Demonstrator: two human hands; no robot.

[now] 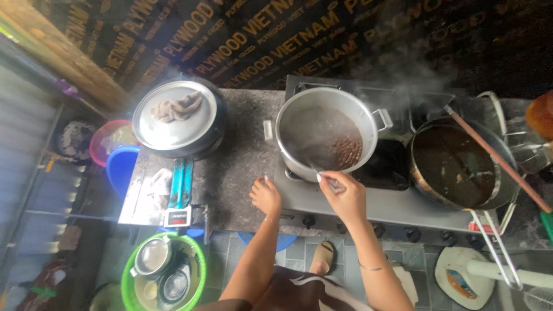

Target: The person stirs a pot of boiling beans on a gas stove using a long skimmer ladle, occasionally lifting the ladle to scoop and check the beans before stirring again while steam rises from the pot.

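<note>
A steaming metal pot of dark liquid with brown beans stands on the gas stove. My right hand grips a metal spoon whose end dips into the pot at its near rim. Fingers spread, my left hand rests on the grey counter just left of the stove.
A dark wok with a long wooden stick sits on the right burner. A lidded black pot with a cloth on top stands at the left. Blue tongs lie near it. Basins and a green basket of dishes are on the floor.
</note>
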